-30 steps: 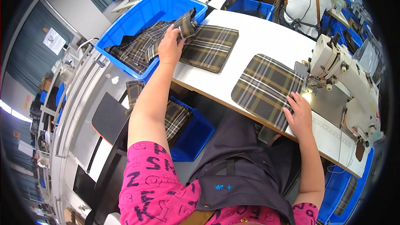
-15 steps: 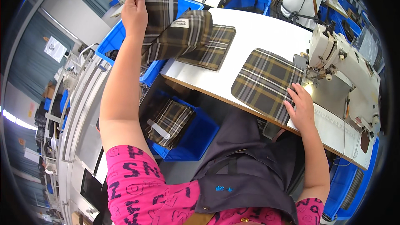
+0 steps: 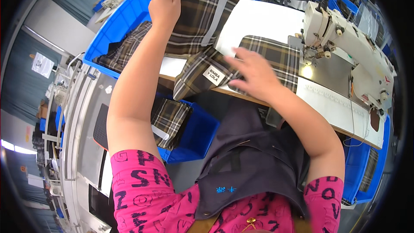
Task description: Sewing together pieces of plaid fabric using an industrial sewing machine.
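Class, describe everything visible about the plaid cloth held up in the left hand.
The plaid cloth is dark brown and black with white lines, and looks soft. A pale strip runs across its raised upper part; a white printed label sits on the folded lower part. The left hand grips its upper left edge, while the lower part droops past the front edge of the table. The blurred right hand is beside the label; whether it touches is unclear.
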Available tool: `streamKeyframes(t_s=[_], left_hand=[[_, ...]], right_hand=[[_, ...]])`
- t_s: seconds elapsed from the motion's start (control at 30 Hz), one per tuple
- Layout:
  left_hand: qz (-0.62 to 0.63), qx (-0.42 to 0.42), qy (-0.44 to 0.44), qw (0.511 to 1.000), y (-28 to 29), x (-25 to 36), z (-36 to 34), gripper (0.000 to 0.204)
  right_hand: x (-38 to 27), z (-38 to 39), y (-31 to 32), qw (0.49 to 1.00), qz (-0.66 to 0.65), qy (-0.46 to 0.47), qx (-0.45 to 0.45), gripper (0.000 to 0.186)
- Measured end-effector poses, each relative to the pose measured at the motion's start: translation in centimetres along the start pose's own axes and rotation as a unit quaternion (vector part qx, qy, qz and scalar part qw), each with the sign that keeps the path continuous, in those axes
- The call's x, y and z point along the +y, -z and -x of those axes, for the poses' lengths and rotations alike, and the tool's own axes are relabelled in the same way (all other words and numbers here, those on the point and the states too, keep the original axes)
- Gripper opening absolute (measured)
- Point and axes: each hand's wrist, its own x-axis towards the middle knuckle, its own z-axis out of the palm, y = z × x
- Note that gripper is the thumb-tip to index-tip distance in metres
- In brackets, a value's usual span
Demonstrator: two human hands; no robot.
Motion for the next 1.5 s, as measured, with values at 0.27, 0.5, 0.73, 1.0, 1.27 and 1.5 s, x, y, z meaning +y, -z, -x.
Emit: streamKeyframes(t_s=[0.27,0.5,0.73,1.0,1.27,1.5], left_hand=[[-0.059,0.141,0.073,0.986,5.5,-12.7,-6.2,0.037],[-0.120,0.150,0.353,0.916,9.6,-25.7,4.6,0.042],[-0.200,0.006,0.084,0.976,5.0,-15.0,6.7,0.053],[0.040,-0.517,-0.051,0.854,-2.2,-1.7,12.3,0.070],[0.049,-0.452,-0.098,0.885,-1.3,-0.1,9.5,0.013],[0.148,-0.300,-0.112,0.936,1.0,6.4,0.9,0.015]], right_hand=[[-0.6,-0.3,-5.6,0.987,0.037,-0.039,-0.151,0.063],[-0.9,-2.4,-6.2,0.986,-0.078,-0.107,-0.104,0.061],[0.7,-3.7,-7.6,0.983,0.051,-0.157,-0.076,0.060],[0.3,-5.7,-6.6,0.979,-0.043,-0.174,-0.093,0.056],[2.3,-2.3,-2.3,0.923,-0.278,-0.263,-0.048,0.077],[4.7,-1.9,1.9,0.701,-0.649,-0.294,-0.033,0.061]])
